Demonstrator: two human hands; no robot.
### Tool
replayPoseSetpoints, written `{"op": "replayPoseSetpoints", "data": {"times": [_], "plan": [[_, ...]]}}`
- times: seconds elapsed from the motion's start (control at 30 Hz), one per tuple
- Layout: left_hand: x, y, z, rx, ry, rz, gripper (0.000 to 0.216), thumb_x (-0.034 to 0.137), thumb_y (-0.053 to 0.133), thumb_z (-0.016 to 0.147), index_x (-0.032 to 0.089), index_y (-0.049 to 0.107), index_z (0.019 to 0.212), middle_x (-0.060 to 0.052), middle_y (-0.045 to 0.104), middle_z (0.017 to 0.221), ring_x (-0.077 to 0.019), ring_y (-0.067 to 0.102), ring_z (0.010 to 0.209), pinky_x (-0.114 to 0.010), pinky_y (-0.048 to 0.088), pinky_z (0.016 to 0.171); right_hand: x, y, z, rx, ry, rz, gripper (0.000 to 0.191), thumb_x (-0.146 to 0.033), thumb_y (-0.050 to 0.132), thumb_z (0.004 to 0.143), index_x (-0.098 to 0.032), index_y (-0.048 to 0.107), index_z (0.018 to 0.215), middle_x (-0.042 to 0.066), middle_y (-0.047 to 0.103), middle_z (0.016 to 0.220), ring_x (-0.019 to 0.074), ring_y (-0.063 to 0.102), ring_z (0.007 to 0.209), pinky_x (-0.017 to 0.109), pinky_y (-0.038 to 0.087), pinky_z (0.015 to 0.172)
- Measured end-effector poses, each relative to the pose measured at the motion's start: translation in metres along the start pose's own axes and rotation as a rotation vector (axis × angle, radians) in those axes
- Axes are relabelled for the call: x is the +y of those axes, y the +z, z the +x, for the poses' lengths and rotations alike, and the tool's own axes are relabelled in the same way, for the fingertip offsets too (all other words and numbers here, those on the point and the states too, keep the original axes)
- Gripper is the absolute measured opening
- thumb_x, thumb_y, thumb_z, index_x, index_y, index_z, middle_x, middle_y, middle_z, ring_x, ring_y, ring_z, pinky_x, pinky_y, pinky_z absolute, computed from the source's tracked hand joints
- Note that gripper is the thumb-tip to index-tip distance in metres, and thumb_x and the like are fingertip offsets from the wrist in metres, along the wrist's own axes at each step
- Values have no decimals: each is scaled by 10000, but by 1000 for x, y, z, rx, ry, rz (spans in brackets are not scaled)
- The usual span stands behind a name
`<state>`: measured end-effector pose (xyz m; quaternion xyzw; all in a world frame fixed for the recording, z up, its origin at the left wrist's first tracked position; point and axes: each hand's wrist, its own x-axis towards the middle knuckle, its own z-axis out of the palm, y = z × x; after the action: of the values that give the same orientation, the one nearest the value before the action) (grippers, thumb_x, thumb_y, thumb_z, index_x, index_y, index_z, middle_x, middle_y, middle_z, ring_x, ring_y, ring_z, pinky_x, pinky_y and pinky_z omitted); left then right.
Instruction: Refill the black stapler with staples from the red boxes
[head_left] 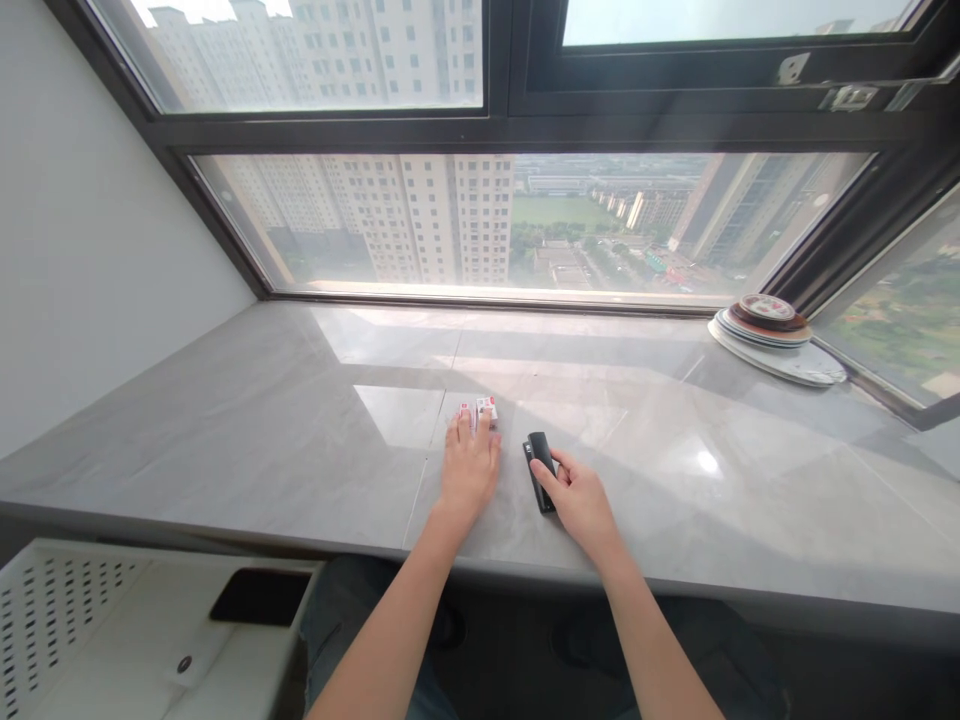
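Observation:
My left hand [470, 468] lies over two small red-and-white boxes on the grey stone ledge, fingers stretched out and touching them. The right-hand box [487, 408] shows its printed top beyond my fingertips. Most of the left-hand box [465, 408] is hidden under my fingers. A black stapler [538, 470] rests on the ledge just to the right, its long side pointing away from me. My right hand [574, 495] grips it from the right, thumb on top and fingers round its far side.
A stack of round plates or mats [776, 340] sits at the ledge's right back corner. Dark window frames [480, 133] rise behind the ledge [225, 430]. At lower left, below the ledge's front edge, stands a white perforated surface [127, 640] with a black phone-like slab [260, 597] on it.

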<state>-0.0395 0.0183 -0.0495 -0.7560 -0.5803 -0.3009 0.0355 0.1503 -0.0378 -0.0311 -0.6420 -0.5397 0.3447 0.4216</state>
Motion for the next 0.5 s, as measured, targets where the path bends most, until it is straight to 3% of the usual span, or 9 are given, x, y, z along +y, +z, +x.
{"op": "replayPoseSetpoints", "data": {"times": [0.13, 0.23, 0.37, 0.5], "plan": [[-3, -7, -10, -11, 19, -9, 403, 284, 414, 1079, 193, 465, 1468, -182, 426, 1575, -330, 339, 1527, -592, 342, 1216, 1, 7, -3, -149, 109, 233, 684, -612, 614, 918, -180, 610, 1448, -59, 445, 669, 131, 495, 540, 274, 497, 526], [-6, -20, -25, -44, 19, -26, 383, 278, 409, 1079, 213, 466, 1452, -166, 417, 1588, -317, 321, 1539, -570, 340, 1228, -4, 24, -1, -256, 131, 391, 711, -565, 629, 924, -201, 522, 1525, -45, 494, 719, 141, 533, 594, 319, 596, 598], [-18, -36, -39, -78, 1, -91, 397, 271, 378, 1076, 240, 451, 1465, -142, 410, 1601, -317, 281, 1559, -583, 294, 1253, -16, 61, 7, -383, 110, 500, 705, -536, 636, 932, -204, 483, 1535, -44, 502, 717, 153, 546, 604, 378, 642, 655], [-57, -49, -37, -61, -10, -98, 391, 287, 349, 1076, 256, 453, 1451, -127, 423, 1589, -319, 314, 1538, -611, 295, 1237, -34, 107, 17, -477, 30, 498, 584, -525, 607, 955, -255, 535, 1467, -31, 527, 754, 164, 577, 628, 392, 644, 657]]}}
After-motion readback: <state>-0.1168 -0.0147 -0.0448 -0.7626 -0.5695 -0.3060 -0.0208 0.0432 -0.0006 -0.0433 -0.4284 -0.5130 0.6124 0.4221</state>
